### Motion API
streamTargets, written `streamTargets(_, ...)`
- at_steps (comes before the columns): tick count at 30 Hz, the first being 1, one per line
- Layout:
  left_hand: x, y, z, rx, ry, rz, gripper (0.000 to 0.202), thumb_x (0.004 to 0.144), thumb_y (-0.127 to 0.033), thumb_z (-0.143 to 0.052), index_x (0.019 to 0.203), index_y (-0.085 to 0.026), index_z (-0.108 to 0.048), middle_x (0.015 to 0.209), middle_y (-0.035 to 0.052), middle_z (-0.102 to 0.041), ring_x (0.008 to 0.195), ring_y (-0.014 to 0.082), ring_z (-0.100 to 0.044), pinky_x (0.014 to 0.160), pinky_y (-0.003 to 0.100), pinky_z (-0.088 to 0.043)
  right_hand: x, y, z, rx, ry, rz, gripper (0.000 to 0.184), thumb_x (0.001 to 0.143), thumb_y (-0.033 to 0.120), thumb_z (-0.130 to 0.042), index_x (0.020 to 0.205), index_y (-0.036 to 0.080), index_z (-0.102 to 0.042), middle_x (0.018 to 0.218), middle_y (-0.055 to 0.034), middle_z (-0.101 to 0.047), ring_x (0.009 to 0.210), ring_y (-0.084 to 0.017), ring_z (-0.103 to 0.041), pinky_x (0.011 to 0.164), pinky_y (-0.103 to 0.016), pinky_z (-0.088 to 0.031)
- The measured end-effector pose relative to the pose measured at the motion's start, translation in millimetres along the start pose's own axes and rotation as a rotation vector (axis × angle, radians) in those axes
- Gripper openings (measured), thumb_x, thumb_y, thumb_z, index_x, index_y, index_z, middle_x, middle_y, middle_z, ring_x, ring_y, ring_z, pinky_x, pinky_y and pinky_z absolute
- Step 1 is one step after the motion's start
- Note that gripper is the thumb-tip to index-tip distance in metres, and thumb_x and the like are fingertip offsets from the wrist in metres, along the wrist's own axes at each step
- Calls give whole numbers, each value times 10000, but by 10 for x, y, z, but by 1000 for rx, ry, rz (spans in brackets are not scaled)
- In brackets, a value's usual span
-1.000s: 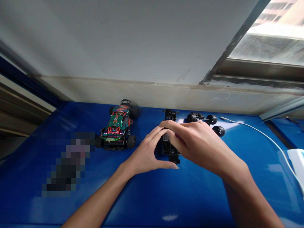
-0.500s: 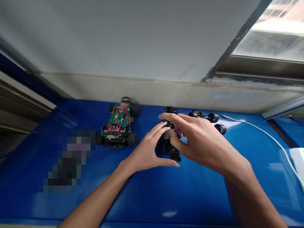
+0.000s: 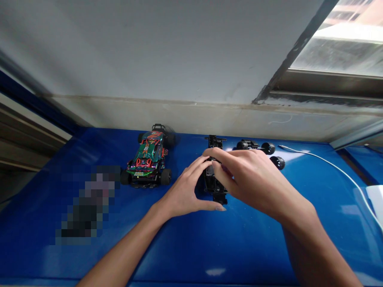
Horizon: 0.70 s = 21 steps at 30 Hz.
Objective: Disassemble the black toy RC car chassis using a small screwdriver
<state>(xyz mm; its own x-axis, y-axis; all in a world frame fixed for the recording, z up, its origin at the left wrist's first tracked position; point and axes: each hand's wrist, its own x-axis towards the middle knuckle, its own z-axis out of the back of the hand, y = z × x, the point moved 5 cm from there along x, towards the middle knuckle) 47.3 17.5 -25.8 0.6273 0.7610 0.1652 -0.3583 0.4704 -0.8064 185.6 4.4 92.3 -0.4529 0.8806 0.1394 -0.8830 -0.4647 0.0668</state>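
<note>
Head: chassis (image 3: 212,184), long axis toward wall (image 3: 167,52)

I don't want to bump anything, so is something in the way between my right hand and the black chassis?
No separate object visibly blocks it: your right hand covers part of the black chassis. Only your left hand crowds in, its fingers close to the right hand's. Beneath your right palm is hidden.

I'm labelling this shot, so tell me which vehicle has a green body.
The car at left; its green shell sets it apart from the black chassis partly under the right hand.
</note>
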Motion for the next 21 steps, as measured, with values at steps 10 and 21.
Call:
streamTargets(10, 5, -10, 3, 0, 9, -2, 1167, 679, -757, -884, 1618, -263, -398, 1724, 168, -390, 1624, 433, -310, 1298, 659, -353, -7, 25, 21, 3, 21, -26, 322, 1075, 336, -488, 1344, 271, -651, 740, -12, -747, 591, -191, -648, 576, -320, -241)
streamTargets(21, 3, -15, 5, -14, -7, -30, 1179, 683, -758, -880, 1637, -292, -369, 1760, 153, -322, 1646, 437, -248, 1319, 670, -308, -31, 13, 29, 91, -49, 7, 647, 963, 180, -539, 1595, 272, -436, 933, -36, -768, 691, -187, -654, 615, -292, -339)
